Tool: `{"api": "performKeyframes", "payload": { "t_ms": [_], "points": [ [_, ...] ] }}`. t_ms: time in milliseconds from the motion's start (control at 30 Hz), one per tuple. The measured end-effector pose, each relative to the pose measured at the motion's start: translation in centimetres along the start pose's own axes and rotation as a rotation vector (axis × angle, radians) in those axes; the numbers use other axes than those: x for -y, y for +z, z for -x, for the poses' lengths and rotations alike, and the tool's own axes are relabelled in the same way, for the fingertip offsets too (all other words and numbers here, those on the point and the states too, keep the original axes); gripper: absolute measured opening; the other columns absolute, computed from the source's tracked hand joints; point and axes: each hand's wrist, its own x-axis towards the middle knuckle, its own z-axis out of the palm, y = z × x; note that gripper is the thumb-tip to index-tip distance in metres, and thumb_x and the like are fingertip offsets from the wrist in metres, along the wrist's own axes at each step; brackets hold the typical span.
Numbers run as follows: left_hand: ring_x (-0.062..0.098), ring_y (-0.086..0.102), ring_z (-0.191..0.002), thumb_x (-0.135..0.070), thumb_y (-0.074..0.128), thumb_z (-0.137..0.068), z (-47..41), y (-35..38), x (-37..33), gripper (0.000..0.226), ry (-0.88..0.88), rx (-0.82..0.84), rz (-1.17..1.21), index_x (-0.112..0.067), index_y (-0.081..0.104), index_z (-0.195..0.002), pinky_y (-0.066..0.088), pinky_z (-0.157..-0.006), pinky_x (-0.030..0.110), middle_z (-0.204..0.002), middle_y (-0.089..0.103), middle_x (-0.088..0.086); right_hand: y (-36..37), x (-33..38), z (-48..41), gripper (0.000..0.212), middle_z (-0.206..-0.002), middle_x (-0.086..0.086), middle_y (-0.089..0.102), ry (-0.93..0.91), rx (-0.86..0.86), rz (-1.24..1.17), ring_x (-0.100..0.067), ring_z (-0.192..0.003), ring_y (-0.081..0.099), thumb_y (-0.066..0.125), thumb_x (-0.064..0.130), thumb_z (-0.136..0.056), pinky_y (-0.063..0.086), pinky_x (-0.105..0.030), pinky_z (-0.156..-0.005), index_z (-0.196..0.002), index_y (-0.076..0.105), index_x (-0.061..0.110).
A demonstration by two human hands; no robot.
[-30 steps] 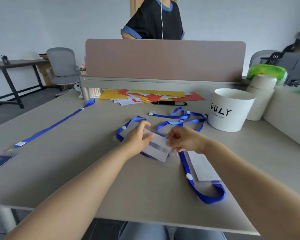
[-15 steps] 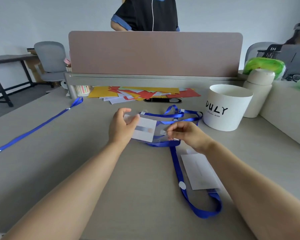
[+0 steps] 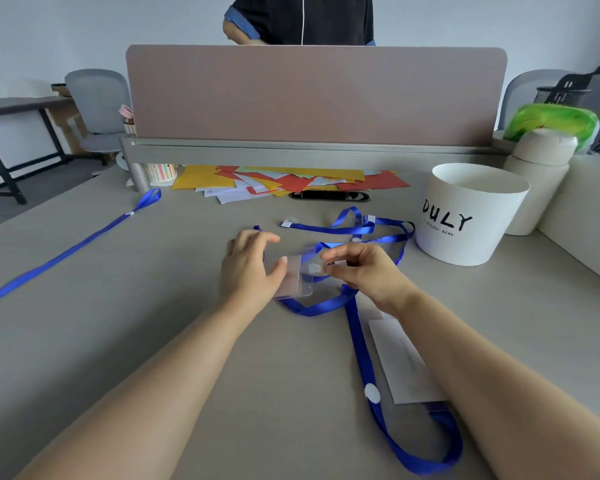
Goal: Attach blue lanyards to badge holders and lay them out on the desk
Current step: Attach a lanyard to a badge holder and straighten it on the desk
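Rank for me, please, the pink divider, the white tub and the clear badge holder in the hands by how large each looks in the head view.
1. Divider, largest by far.
2. Tub.
3. Badge holder, smallest, though nearer the camera; the left hand covers part of it.

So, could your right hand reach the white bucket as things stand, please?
Probably yes: the white bucket stands just beyond the right hand, with only flat blue lanyard between, though it pinches a clip.

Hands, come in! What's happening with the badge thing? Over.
Left hand holds clear badge holder. Right hand pinches lanyard clip at its edge. Loose blue lanyards tangled just behind.
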Motion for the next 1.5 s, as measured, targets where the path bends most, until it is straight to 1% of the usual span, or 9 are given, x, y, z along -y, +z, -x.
{"api": "performKeyframes", "payload": {
  "t_ms": [167,300,433,733,833,1033,1200,1400,1500],
  "points": [
    [0.004,0.055,-0.064,-0.042,0.057,-0.074,0.9,-0.6,-2.4,0.026,0.322,0.099,0.12,-0.018,0.068,-0.077,0.043,-0.055,0.021,-0.082,0.059,-0.008,0.0,0.0,0.4,0.014,-0.077,0.001,0.068,0.015,-0.026,-0.048,-0.008,-0.065,0.062,0.07,0.004,-0.077,0.049,-0.016,-0.059,-0.084,0.067,0.016],
    [0.007,0.058,-0.066,-0.028,0.068,-0.07,1.0,0.3,-2.1,0.015,0.279,0.15,0.146,-0.014,0.07,-0.075,0.05,-0.057,0.028,-0.075,0.066,-0.004,0.2,0.0,0.7,0.015,-0.069,0.002,0.069,0.057,-0.048,-0.218,-0.008,-0.062,0.069,0.068,0.0,-0.078,0.053,-0.016,-0.055,-0.084,0.062,0.013],
    [0.002,0.061,-0.082,-0.01,0.076,-0.071,1.1,0.1,-2.1,0.017,0.201,0.103,0.231,-0.011,0.072,-0.087,0.044,-0.063,0.005,-0.081,0.073,0.002,0.6,0.3,1.0,0.017,-0.063,0.002,0.07,0.073,-0.103,-0.402,-0.011,-0.063,0.07,0.068,-0.003,-0.077,0.053,-0.015,-0.053,-0.081,0.058,0.011],
    [0.012,0.068,-0.071,-0.021,0.065,-0.075,1.1,-0.5,-2.8,0.023,0.333,0.09,0.116,-0.013,0.074,-0.094,0.048,-0.058,0.017,-0.087,0.072,0.001,1.0,0.5,1.5,0.012,-0.068,-0.001,0.073,0.066,0.011,-0.428,-0.009,-0.066,0.069,0.064,0.0,-0.078,0.054,-0.014,-0.058,-0.087,0.071,0.006],
    [0.012,0.069,-0.075,-0.019,0.069,-0.076,1.0,-0.8,-2.7,0.019,0.256,0.069,0.198,-0.01,0.074,-0.092,0.054,-0.066,0.024,-0.087,0.072,0.002,1.1,0.6,1.6,0.017,-0.071,0.001,0.074,0.056,0.031,-0.44,-0.008,-0.07,0.071,0.06,-0.001,-0.083,0.054,-0.014,-0.059,-0.09,0.07,0.01],
    [-0.01,0.065,-0.072,-0.006,0.072,-0.076,1.4,-0.4,-3.2,0.017,-0.13,0.13,0.559,-0.021,0.073,-0.085,0.051,-0.075,0.008,-0.08,0.069,-0.013,1.1,0.7,1.8,0.025,-0.069,0.007,0.074,-0.045,-0.02,-0.315,-0.006,-0.07,0.069,0.062,-0.001,-0.082,0.052,-0.016,-0.06,-0.093,0.064,0.021],
    [-0.008,0.061,-0.07,-0.007,0.072,-0.076,1.4,-0.4,-3.4,0.018,-0.109,0.187,0.578,-0.01,0.074,-0.094,0.047,-0.073,0.007,-0.082,0.061,-0.012,1.1,0.4,1.6,0.017,-0.068,0.005,0.073,-0.097,-0.066,-0.286,-0.008,-0.071,0.07,0.062,-0.002,-0.081,0.055,-0.016,-0.07,-0.091,0.061,0.011],
    [0.006,0.067,-0.076,-0.017,0.077,-0.073,1.3,-0.6,-3.6,0.017,-0.169,0.143,0.563,-0.015,0.075,-0.089,0.052,-0.077,0.023,-0.079,0.07,-0.009,1.6,0.4,1.5,0.018,-0.063,0.003,0.071,-0.104,-0.04,-0.343,-0.01,-0.064,0.068,0.061,-0.006,-0.08,0.056,-0.018,-0.066,-0.081,0.059,0.012],
    [-0.001,0.067,-0.072,-0.014,0.074,-0.075,1.4,-0.6,-3.7,0.013,-0.177,0.123,0.568,-0.015,0.075,-0.089,0.053,-0.073,0.017,-0.074,0.069,-0.017,1.6,0.5,1.4,0.018,-0.061,0.002,0.071,-0.084,-0.039,-0.389,-0.009,-0.062,0.068,0.06,-0.007,-0.081,0.055,-0.018,-0.061,-0.08,0.059,0.011]
  ]
}}
